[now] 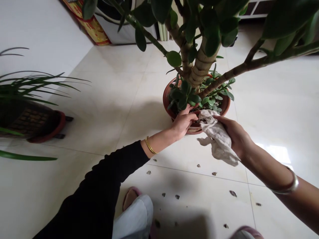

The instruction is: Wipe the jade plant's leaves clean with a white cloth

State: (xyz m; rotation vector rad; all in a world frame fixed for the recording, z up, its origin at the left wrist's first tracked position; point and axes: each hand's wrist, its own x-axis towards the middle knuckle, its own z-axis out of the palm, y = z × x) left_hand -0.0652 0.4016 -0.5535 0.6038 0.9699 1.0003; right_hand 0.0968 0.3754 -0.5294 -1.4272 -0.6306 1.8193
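Note:
A large jade plant (201, 66) with a thick ringed trunk grows in a round reddish-brown pot (167, 96). My left hand (183, 122) reaches over the pot's near rim, beside the low leaves, with fingers extended and partly covered by foliage. In my right hand (235, 134) is a crumpled whitish cloth (219, 141), which I grip at the near right side of the rim. The cloth's top end lies by the soil and its lower end hangs outside the pot. Some right fingers are hidden behind the cloth.
Several dry fallen leaves (233, 193) lie on the pale tiled floor (99, 109) near my slippered feet. A second potted plant (30, 116) with long thin leaves stands at left. Thick branches (239, 69) spread above my hands. A colourful package (97, 30) leans against the wall behind.

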